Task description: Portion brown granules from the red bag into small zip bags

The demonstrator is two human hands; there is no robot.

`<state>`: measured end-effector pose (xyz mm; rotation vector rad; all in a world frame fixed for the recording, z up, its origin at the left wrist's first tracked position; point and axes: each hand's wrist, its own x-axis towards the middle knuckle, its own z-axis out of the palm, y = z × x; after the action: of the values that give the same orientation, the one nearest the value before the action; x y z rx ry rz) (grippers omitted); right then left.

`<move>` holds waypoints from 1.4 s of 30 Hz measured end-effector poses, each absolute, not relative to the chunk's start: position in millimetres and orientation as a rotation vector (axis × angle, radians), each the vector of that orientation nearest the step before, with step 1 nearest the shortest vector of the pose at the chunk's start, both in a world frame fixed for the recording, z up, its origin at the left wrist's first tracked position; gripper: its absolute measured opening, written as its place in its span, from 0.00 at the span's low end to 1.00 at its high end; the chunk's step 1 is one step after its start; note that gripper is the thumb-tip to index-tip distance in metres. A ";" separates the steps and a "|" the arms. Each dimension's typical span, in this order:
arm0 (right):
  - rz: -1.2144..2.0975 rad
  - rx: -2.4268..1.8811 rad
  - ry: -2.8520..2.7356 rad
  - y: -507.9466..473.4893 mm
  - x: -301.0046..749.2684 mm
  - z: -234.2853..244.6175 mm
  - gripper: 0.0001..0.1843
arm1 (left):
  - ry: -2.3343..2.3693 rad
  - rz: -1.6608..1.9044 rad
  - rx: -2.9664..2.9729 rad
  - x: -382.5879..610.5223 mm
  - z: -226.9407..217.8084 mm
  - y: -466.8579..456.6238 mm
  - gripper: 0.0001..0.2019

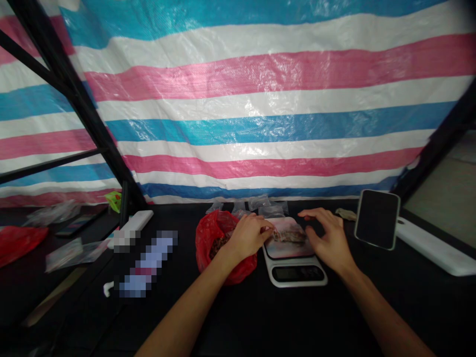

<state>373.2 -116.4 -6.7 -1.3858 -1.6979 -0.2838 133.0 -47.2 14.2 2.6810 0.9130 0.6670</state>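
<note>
A small white kitchen scale (296, 271) stands on the black table, with a clear plastic bag (290, 233) of brownish material lying on its platform. My left hand (247, 235) is pinched on the left edge of that bag, fingers curled. My right hand (327, 235) hovers over the scale's right side with its fingers spread, touching or just above the bag. A red plastic bag (211, 238) holding brown bits sits open just left of the scale, under my left wrist.
Several small clear bags (266, 204) lie behind the scale by the striped tarp (260, 99). A dark phone (376, 218) stands propped at the right near a white board (435, 248). At left are a white bar (134, 223), a blurred item and black frame bars (74, 89).
</note>
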 end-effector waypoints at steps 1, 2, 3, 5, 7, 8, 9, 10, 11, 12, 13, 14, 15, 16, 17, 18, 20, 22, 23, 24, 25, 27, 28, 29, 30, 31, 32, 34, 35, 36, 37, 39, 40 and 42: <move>-0.284 -1.391 -1.702 -116.6 373.0 -6.6 0.18 | 0.922 0.663 2.690 133.0 15.0 -47.3 0.11; -0.287 -1.398 -1.707 -116.7 372.8 -6.4 0.18 | 0.934 0.657 2.706 133.0 15.5 -47.2 0.11; -0.291 -1.404 -1.709 -116.9 372.7 -6.3 0.18 | 0.945 0.646 2.727 133.1 15.8 -47.0 0.10; -0.298 -1.404 -1.705 -117.2 373.1 -6.2 0.17 | 0.978 0.634 2.764 133.0 16.5 -46.7 0.08; -0.298 -1.395 -1.693 -117.5 374.0 -6.5 0.17 | 1.019 0.659 2.788 130.9 19.6 -46.6 0.08; -0.297 -1.392 -1.689 -117.6 374.6 -6.7 0.17 | 1.041 0.687 2.798 128.5 22.8 -46.6 0.08; -0.296 -1.392 -1.687 -117.7 375.0 -6.9 0.17 | 1.063 0.725 2.807 124.7 27.5 -46.5 0.09; -0.296 -1.394 -1.688 -117.9 375.4 -7.1 0.17 | 1.089 0.781 2.815 119.5 33.4 -45.9 0.10; -0.293 -1.396 -1.693 -118.1 375.5 -7.2 0.17 | 1.107 0.836 2.819 112.6 40.1 -44.7 0.11; -0.286 -1.396 -1.705 -118.4 375.3 -7.1 0.17 | 1.141 0.896 2.811 104.2 47.2 -42.6 0.11; -0.273 -1.395 -1.722 -118.9 375.0 -6.8 0.18 | 1.198 0.966 2.785 94.2 53.9 -39.6 0.11; -0.256 -1.391 -1.745 -119.5 374.5 -6.3 0.18 | 1.266 1.045 2.744 83.1 59.6 -35.5 0.11; -0.235 -1.388 -1.772 -120.1 374.0 -5.5 0.19 | 1.330 1.111 2.693 71.0 63.5 -30.6 0.11; -0.211 -1.385 -1.802 -120.8 373.5 -4.7 0.20 | 1.389 1.162 2.635 58.6 65.2 -25.3 0.12; -0.185 -1.383 -1.834 -121.5 373.2 -3.8 0.23 | 1.439 1.195 2.577 46.3 64.5 -19.8 0.14; -0.159 -1.381 -1.866 -122.3 373.0 -3.0 0.25 | 1.500 1.217 2.510 34.6 61.5 -14.7 0.16; -0.103 -1.370 -1.934 -123.7 372.9 -1.7 0.30 | 1.628 1.229 2.346 15.0 50.4 -7.1 0.20; -0.050 -1.361 -1.999 -125.0 372.7 -1.2 0.34 | 1.731 1.242 2.195 2.2 37.0 -4.5 0.22; -0.028 -1.362 -2.028 -125.7 372.5 -1.2 0.36 | 1.759 1.239 2.149 -1.5 31.1 -4.9 0.23; -0.010 -1.370 -2.052 -126.3 372.1 -1.3 0.36 | 1.766 1.226 2.127 -3.5 26.3 -6.3 0.23; 0.003 -1.383 -2.069 -126.8 371.5 -1.7 0.37 | 1.770 1.237 2.115 -4.2 22.8 -8.2 0.23; 0.016 -1.414 -2.082 -127.6 370.2 -2.5 0.36 | 1.744 1.254 2.130 -2.9 18.7 -12.1 0.23; 0.017 -1.431 -2.082 -127.7 369.6 -3.1 0.35 | 1.725 1.267 2.148 -1.5 17.5 -13.7 0.23; 0.015 -1.443 -2.081 -127.7 369.1 -3.6 0.34 | 1.704 1.276 2.170 0.1 16.4 -14.9 0.23; 0.010 -1.453 -2.081 -127.5 368.7 -4.2 0.33 | 1.682 1.283 2.194 1.7 15.1 -15.7 0.22; 0.004 -1.459 -2.087 -127.1 368.4 -4.9 0.33 | 1.659 1.290 2.211 3.1 13.5 -16.0 0.22; -0.001 -1.464 -2.097 -126.5 368.2 -5.7 0.32 | 1.628 1.294 2.225 4.2 11.8 -16.1 0.22; -0.016 -1.472 -2.116 -125.0 367.7 -7.8 0.33 | 1.533 1.313 2.234 5.6 8.2 -15.6 0.21; -0.025 -1.475 -2.121 -124.1 367.4 -9.4 0.33 | 1.472 1.326 2.237 6.0 6.6 -15.2 0.21; -0.034 -1.478 -2.121 -123.1 367.0 -11.2 0.33 | 1.408 1.340 2.242 6.3 5.2 -14.6 0.21; -0.043 -1.482 -2.114 -122.2 366.4 -13.5 0.33 | 1.346 1.355 2.249 6.7 3.9 -14.0 0.21; -0.055 -1.493 -2.092 -120.4 364.9 -18.4 0.33 | 1.243 1.388 2.248 8.2 1.6 -12.5 0.18; -0.057 -1.498 -2.076 -119.6 363.8 -20.7 0.32 | 1.198 1.401 2.226 9.6 0.3 -11.8 0.16; -0.061 -1.501 -2.034 -118.5 360.7 -23.6 0.30 | 1.105 1.376 2.130 13.2 -2.5 -10.5 0.14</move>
<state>360.7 -118.5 -23.6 -1.5007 -2.0335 -0.0613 13.2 -10.5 -2.5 2.1303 1.1055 1.3764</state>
